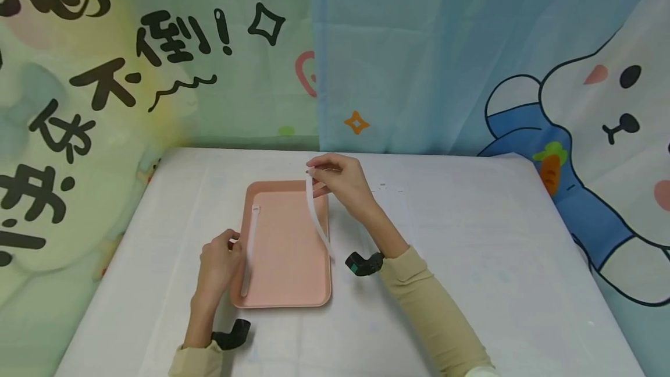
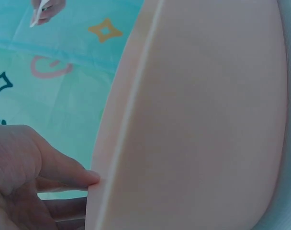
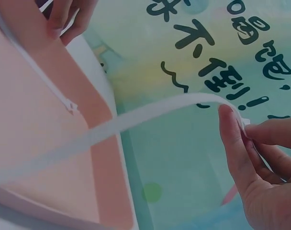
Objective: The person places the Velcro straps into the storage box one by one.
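Note:
My right hand (image 1: 342, 182) pinches one end of a white cable tie (image 1: 316, 214) between thumb and fingertips above the tray's far right corner. In the right wrist view the held cable tie (image 3: 150, 111) bows in an arc, and its free end runs down past the tray's right rim. A pink rectangular tray (image 1: 288, 249) lies on the table. My left hand (image 1: 218, 260) holds the tray's left rim, with the thumb on the edge in the left wrist view. A second white cable tie (image 1: 251, 249) lies lengthwise along the tray's left side, its small square head at the far end.
A white cloth covers the table (image 1: 471, 284) around the tray. Printed curtains (image 1: 398, 63) hang behind the table and along its left side. A black wrist camera (image 1: 364, 263) sits on the right wrist, another camera (image 1: 232, 335) on the left.

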`<state>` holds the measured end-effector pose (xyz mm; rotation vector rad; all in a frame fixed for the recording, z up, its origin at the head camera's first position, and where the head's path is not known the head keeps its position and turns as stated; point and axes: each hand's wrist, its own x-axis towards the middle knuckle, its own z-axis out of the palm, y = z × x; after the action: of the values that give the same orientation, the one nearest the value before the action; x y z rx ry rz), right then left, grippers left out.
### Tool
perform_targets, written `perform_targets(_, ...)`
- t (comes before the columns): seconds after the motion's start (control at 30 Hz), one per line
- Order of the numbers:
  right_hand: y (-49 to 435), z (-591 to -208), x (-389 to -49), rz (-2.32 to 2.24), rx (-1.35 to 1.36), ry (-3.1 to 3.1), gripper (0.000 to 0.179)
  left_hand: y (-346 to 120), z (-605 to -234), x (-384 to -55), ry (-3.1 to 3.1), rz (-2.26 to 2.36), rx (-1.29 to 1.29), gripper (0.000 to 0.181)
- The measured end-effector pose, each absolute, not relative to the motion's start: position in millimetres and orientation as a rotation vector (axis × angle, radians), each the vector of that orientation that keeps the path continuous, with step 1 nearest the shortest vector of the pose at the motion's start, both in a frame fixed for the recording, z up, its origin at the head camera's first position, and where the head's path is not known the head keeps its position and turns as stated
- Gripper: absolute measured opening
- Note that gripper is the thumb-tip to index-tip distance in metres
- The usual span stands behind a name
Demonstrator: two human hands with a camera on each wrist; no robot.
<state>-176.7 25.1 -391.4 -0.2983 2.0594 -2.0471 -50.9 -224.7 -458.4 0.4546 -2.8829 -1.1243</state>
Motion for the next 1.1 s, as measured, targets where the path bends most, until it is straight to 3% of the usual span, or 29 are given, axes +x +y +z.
perform_targets(0.83,-30,-426,-186,-1.968,-0.278,2.004,0.023,-224,-468,-59,-2.894,-1.132,0.418,0.025)
perform_targets(1.1,-53,-443,-189,-1.991,-0.247,1.934,0.017,-229,-464,-55,-2.9,-1.143,0.444,0.027)
